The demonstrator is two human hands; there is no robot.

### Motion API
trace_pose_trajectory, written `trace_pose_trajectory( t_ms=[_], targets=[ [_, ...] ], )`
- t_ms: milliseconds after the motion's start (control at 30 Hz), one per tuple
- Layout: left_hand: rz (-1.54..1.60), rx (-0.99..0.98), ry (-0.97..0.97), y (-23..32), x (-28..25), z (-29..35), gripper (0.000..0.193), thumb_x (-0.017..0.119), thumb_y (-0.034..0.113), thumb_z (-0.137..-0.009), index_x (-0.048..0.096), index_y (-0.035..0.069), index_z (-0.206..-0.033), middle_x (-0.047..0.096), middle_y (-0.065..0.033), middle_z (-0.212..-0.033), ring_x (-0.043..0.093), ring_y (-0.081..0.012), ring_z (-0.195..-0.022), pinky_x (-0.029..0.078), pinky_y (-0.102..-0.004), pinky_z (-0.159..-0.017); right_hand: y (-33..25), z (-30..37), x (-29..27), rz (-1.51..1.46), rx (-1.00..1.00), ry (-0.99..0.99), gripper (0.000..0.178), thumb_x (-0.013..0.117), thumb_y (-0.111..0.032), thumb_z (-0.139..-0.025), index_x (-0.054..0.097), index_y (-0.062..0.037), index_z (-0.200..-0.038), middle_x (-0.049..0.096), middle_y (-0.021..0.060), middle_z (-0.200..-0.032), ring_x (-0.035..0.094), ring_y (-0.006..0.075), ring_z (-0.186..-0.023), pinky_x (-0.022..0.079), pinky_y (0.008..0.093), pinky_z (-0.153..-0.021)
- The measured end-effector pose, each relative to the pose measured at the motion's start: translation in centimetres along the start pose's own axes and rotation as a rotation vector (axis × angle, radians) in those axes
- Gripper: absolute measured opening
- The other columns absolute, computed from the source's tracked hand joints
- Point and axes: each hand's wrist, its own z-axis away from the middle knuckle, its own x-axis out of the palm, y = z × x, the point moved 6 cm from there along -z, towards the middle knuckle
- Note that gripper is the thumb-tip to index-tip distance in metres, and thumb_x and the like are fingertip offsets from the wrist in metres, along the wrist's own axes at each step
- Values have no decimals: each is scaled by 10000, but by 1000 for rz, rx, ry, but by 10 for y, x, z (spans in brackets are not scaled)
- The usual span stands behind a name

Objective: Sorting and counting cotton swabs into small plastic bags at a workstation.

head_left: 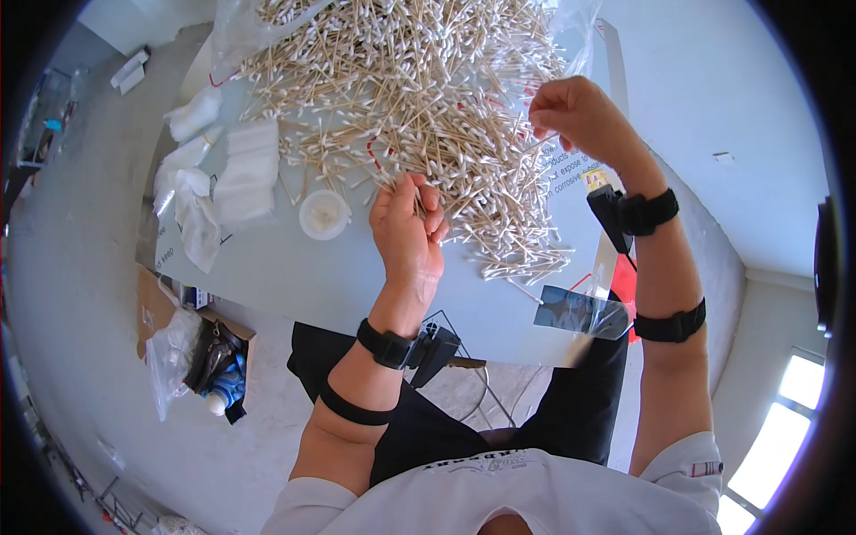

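A large heap of cotton swabs [428, 98] with pale sticks and white tips spreads over the grey table [294, 276]. At the heap's near left edge, my left hand [410, 227] is closed, its fingers curled round a few cotton swabs. My right hand [580, 120] is raised by the heap's right side, finger and thumb pinched together on what looks like a single cotton swab [540, 143]. Left of my left hand stands a small round white tub [325, 215]; its contents are too pale to make out.
Stacked clear plastic bags [247, 169] and crumpled ones [194, 209] lie on the table's left side. A dark glossy packet [580, 312] rests at the near right edge. Clear plastic sheeting [259, 31] borders the heap's far side. On the floor sits an open cardboard box [152, 308] of mixed items.
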Motion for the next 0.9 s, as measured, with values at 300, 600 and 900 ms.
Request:
trace_pose_trajectory(
  t_ms=[300, 600, 900],
  targets=[
    [27, 5, 23, 2, 0, 3, 167, 457, 212, -941, 479, 83, -838, 473, -7, -618, 356, -67, -432, 262, -220, -390, -52, -67, 31, 276, -524, 213, 175, 547, -43, -773, 639, -17, -920, 640, 98, -780, 607, 210, -712, 484, 303, -677],
    [45, -18, 24, 3, 2, 4, 160, 446, 207, -944, 475, 84, -846, 475, -7, -627, 357, -66, -440, 263, -218, -394, -54, -97, 43, 266, -484, 416, 264, 532, -26, -757, 642, -51, -996, 654, 155, -874, 636, 267, -799, 497, 325, -717],
    [36, -17, -3, 3, 4, 5, 158, 458, 206, -940, 474, 82, -843, 474, -11, -629, 356, -71, -439, 261, -222, -399, 12, -61, 5, -79, -58, 201, 120, 630, -130, -765, 653, -13, -751, 604, 33, -612, 507, 68, -525, 388, 220, -488]
  ],
)
